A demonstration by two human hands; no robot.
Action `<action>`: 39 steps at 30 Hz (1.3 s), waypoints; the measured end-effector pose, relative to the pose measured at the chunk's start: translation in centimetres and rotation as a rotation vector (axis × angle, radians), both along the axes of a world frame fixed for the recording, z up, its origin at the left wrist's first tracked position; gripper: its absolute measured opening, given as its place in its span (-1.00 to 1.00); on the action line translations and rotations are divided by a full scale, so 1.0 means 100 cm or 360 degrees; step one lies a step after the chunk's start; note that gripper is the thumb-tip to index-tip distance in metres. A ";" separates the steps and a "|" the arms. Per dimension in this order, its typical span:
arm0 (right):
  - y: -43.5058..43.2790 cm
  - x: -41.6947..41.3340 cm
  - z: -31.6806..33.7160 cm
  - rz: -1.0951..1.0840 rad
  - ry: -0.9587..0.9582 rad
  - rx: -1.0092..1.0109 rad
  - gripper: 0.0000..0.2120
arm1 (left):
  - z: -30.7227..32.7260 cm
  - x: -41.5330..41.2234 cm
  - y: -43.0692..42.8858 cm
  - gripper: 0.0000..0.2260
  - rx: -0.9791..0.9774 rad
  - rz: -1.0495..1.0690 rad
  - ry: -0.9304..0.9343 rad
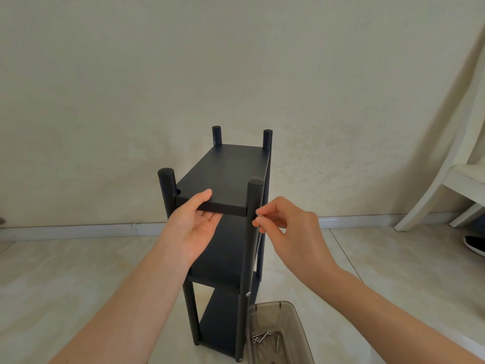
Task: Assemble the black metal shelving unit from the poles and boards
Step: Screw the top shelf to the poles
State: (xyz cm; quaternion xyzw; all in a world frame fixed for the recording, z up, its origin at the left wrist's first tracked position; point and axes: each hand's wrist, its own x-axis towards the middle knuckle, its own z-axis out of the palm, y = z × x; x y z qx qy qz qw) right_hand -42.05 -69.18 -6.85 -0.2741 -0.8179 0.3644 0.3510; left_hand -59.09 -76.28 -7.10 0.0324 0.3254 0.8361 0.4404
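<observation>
no legible text, label or number anywhere (shelf, tray, wall all unmarked)

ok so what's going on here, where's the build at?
A person is assembling a black shelving unit, which stands upright. The left hand grips the front edge of the top board, thumb on top and fingers beneath. The right hand pinches a small silver screw right at the front right pole, level with that board. Two lower boards are already in place. Spare screws lie in a plastic bin beside the unit.
</observation>
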 end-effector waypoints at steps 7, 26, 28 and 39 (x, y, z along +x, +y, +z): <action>0.005 -0.004 0.001 0.0001 0.0174 -0.0335 -0.91 | -0.001 -0.001 0.001 -0.77 0.0044 0.0006 -0.0006; 0.016 -0.002 0.003 0.0020 0.0145 -0.0450 -0.98 | -0.001 -0.003 0.001 -0.75 0.0066 -0.0005 -0.0012; 0.016 -0.002 0.002 0.0039 0.0167 -0.0519 -0.98 | -0.001 -0.003 0.001 -0.75 0.0065 -0.0009 -0.0002; 0.017 -0.005 -0.003 0.0011 0.0162 -0.0400 -0.96 | 0.000 -0.004 0.001 -0.70 0.0139 -0.0026 0.0038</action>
